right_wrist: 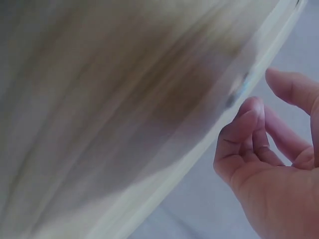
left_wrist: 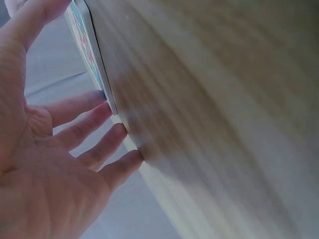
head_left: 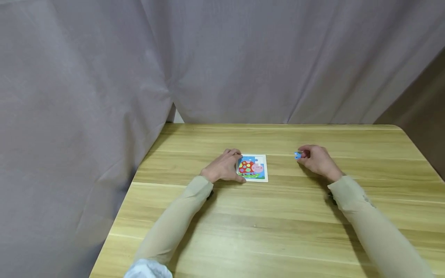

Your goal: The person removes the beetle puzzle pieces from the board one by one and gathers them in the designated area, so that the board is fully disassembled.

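A small framed jigsaw puzzle (head_left: 247, 167) with a red spotted ladybird picture lies flat on the table, its white frame showing in the head view. A pale gap shows in its upper right part. My left hand (head_left: 225, 166) spans its left side, thumb at the near edge and fingers at the far edge. In the left wrist view two fingertips touch the frame's corner (left_wrist: 103, 74). A small blue and white puzzle piece (head_left: 297, 155) is at my right hand's (head_left: 317, 160) fingertips. The right wrist view shows that piece (right_wrist: 240, 91), blurred, on the table, just beyond the parted thumb and forefinger.
The wooden table (head_left: 264, 224) stretches around both hands, with its far edge against a grey curtain (head_left: 243, 61). More of this cloth hangs along the left side. A darker brown surface (head_left: 420, 112) stands beyond the right edge.
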A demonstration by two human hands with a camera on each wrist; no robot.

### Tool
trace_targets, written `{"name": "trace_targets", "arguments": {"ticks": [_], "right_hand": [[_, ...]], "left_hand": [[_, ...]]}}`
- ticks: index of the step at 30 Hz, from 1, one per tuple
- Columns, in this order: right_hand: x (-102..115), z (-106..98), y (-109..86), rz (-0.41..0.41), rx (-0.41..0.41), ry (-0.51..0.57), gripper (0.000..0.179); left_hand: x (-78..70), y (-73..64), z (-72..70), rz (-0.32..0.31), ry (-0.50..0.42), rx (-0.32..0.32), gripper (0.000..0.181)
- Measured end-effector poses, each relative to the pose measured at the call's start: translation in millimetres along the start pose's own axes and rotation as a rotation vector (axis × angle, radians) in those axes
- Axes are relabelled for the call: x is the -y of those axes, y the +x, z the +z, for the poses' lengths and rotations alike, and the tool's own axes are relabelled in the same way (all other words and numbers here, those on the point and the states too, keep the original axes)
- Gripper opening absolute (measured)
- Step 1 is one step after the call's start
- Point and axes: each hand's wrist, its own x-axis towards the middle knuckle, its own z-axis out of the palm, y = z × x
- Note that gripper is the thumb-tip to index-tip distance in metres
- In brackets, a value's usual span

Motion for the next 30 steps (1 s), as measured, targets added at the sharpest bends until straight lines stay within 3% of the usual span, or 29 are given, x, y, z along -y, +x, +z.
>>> {"name": "trace_targets", "arguments": {"ticks": [4,15,23,30], "right_hand": [[19.2,10.4,-2.2,-0.037,-0.012,0.003,0.037],[69.4,40.9,2.9,-0.153,0.078,-0.042,0.026],[82.3,58.2,10.1,-0.160,0.190,-0.039,0.030],[82.0,64.3,10.9,-0.165,0.175,-0.039,0.029]], "left_hand": [[0.0,-0.8,0.0,-0.003,0.007,0.001,0.101],[0.2,-0.3,0.1,0.000,0.011,-0.007,0.101],[1.3,0.9,0.6,-0.004,0.023,-0.006,0.100],[0.9,-0.7,-0.7,0.026,0.029,-0.011,0.088]]}}
